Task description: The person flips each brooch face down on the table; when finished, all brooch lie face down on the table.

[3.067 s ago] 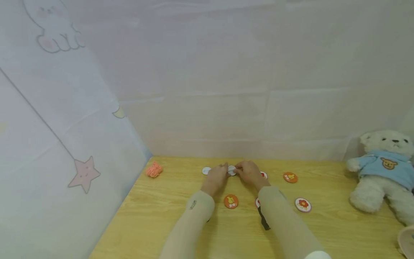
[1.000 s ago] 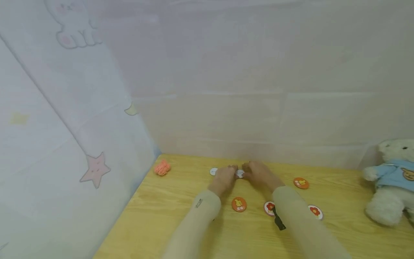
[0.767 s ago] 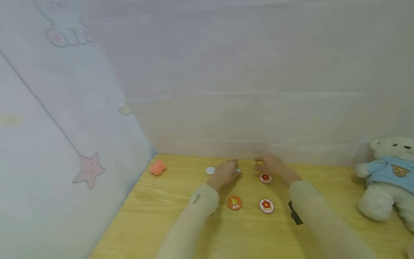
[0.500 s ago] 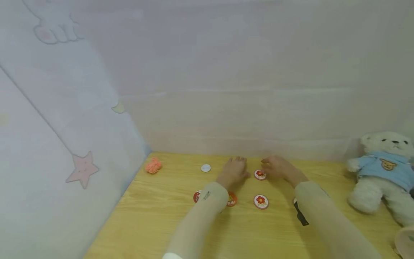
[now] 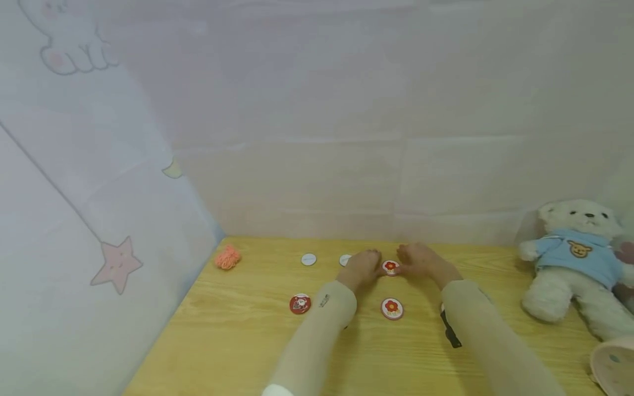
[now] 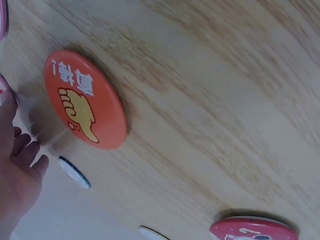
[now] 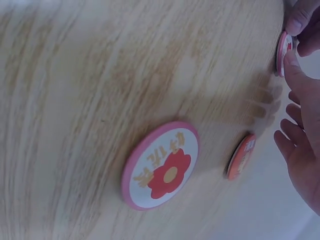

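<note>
Both hands meet at a white flower badge with a pink rim in the back row. The left hand has its thumb at the badge's left edge, its other fingers bent. From the right, the right hand holds the opposite edge; in the right wrist view its thumb lies on the rim while the remaining fingers spread loosely. Left of the hands lie two badges with plain white sides up, one white badge farther off and another white badge partly behind the left hand.
In front lie a red Santa badge, a flower badge and an orange thumbs-up badge. Another flower badge and orange badge lie by the right arm. Pink yarn sits far left, a teddy bear right.
The hands have let go of the white-sided badge and moved right to the flower badge. The right hand left first, then the left followed. The head view has shifted slightly.
</note>
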`<state>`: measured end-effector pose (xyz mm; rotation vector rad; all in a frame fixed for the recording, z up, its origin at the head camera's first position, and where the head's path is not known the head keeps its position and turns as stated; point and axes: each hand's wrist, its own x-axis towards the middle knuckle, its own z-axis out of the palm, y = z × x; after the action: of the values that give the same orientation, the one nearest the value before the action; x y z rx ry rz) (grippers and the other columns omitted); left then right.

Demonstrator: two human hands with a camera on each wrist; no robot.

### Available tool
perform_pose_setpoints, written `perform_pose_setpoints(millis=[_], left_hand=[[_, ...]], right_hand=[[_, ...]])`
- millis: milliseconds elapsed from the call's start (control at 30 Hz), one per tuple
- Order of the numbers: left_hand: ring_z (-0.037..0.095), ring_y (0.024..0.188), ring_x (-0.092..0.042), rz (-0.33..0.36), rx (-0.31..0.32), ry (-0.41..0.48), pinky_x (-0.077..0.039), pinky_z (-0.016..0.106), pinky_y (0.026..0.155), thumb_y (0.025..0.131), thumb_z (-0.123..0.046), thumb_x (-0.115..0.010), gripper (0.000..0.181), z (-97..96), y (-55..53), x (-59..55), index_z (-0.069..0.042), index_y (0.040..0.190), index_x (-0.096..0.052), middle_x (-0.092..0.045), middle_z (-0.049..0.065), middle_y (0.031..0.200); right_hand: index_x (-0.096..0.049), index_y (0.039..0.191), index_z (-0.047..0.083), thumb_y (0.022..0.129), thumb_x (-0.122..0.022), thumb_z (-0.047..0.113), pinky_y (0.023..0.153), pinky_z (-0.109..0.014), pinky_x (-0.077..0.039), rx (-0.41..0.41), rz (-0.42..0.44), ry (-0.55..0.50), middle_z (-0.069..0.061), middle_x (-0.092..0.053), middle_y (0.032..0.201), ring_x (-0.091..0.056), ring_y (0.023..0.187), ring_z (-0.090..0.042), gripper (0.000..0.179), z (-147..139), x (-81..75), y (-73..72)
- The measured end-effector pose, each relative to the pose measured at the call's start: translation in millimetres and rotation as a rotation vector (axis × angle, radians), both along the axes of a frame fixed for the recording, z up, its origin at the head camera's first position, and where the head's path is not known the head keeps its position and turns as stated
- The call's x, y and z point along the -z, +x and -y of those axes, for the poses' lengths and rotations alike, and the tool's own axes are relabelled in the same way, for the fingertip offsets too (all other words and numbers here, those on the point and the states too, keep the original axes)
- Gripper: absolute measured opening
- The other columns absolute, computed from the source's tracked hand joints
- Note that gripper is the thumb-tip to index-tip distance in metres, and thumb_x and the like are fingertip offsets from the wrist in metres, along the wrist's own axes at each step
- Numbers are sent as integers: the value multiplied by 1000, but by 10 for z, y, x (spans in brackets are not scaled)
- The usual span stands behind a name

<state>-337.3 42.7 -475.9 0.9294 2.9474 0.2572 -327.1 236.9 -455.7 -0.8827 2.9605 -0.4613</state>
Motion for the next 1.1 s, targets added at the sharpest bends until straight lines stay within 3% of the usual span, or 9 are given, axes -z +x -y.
perform_pose_setpoints(millis=[100,200,400,567,667,767,900,1100], left_hand=[[14,86,-60,13,3,4,-53,27,78,95,-42,-61,27,8,6,7,-15,89,-58,-57,-4,89],[14,87,-61,19,0,12,-53,27,78,95,-43,-60,29,16,10,15,-14,91,-62,-59,-3,92],[12,91,-62,9,27,24,-53,26,82,94,-45,-60,32,10,8,-9,-15,99,-68,-61,-5,97],[11,89,-60,-20,98,26,-52,24,78,94,-42,-63,30,-8,27,-4,-14,103,-68,-62,-4,98],[11,85,-60,-9,70,27,-51,24,74,94,-43,-62,31,-16,44,3,-14,102,-67,-62,-5,95],[12,82,-62,2,28,23,-52,24,73,94,-41,-63,28,-20,58,0,-14,99,-66,-62,-5,90],[13,83,-63,-1,25,8,-52,26,75,95,-39,-63,27,-24,64,-6,-13,99,-66,-62,-4,88],[13,82,-62,-7,55,13,-52,25,73,95,-39,-63,27,-31,51,1,-12,97,-66,-62,-4,88]], right_hand=[[-64,109,-12,88,-72,31,93,-54,-48,15,30,15,-31,-62,115,-60,104,-46,48,33,3,11],[-62,116,-11,88,-72,31,96,-55,-46,24,42,12,-28,-63,117,-58,109,-46,51,60,12,15],[-69,105,-1,88,-73,24,84,-48,-52,8,32,-32,-11,-71,98,-65,91,-30,31,58,20,-2],[-72,103,0,85,-75,24,87,-50,-52,-7,49,-32,-20,-69,110,-65,97,-36,30,33,26,-22],[-72,105,-2,81,-79,23,92,-51,-50,-14,86,-31,-25,-64,118,-62,105,-41,35,21,28,-43],[-72,103,-1,75,-82,17,89,-48,-52,-6,133,-27,-23,-67,115,-64,100,-38,35,21,28,-66],[-72,101,-1,72,-83,14,82,-45,-54,-10,116,-4,-19,-70,107,-66,91,-33,35,32,21,-67],[-74,100,-2,74,-82,14,88,-48,-52,-24,56,-13,-22,-69,109,-65,98,-39,32,28,20,-38]])
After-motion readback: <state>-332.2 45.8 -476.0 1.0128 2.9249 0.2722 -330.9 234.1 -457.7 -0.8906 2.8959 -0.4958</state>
